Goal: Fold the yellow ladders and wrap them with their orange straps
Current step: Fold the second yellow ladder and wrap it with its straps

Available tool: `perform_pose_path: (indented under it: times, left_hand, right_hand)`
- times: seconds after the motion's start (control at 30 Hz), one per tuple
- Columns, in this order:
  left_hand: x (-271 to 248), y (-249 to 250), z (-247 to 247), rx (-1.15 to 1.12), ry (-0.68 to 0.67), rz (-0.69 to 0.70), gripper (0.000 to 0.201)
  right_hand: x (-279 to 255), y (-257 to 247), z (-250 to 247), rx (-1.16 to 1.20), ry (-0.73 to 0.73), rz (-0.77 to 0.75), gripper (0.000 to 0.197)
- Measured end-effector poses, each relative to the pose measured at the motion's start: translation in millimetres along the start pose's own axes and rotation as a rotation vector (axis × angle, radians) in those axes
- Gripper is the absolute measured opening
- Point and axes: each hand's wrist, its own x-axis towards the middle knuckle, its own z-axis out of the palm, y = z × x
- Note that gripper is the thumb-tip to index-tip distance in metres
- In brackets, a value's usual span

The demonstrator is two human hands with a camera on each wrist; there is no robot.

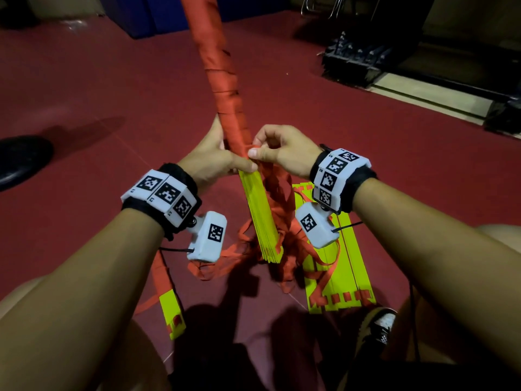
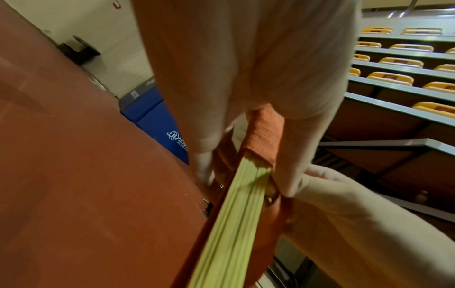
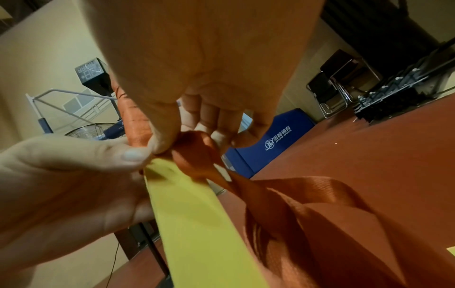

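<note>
Above the red floor (image 1: 84,88), my left hand (image 1: 214,162) gripped the folded yellow ladder (image 1: 260,218) upright, its upper half already wrapped, while my right hand (image 1: 282,150) pinched the orange strap (image 1: 222,80); loose strap trailed below.

Wrapped bundle (image 1: 222,80) runs off the top edge past the fingers (image 1: 255,152), and left fingers are mostly hidden behind it.

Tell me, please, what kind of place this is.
Probably an indoor sports hall. The floor is a smooth dark red court surface, tiers of yellow seats rise at one side like a grandstand, and a blue mat printed with a sports brand stands against the wall.
</note>
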Motion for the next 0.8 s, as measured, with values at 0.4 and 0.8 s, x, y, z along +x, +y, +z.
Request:
perform_pose_path:
  times: [0.4,0.8]
  left_hand:
    - [0,-2,-3,0.030,0.050,-0.010,0.061]
    - [1,-2,-3,0.023,0.055,0.006,0.068]
  right_hand:
    - [2,10,-4,-0.277,0.054,0.019,0.014]
    - [-3,-6,-2,0.008,-0.093,0.075,0.019]
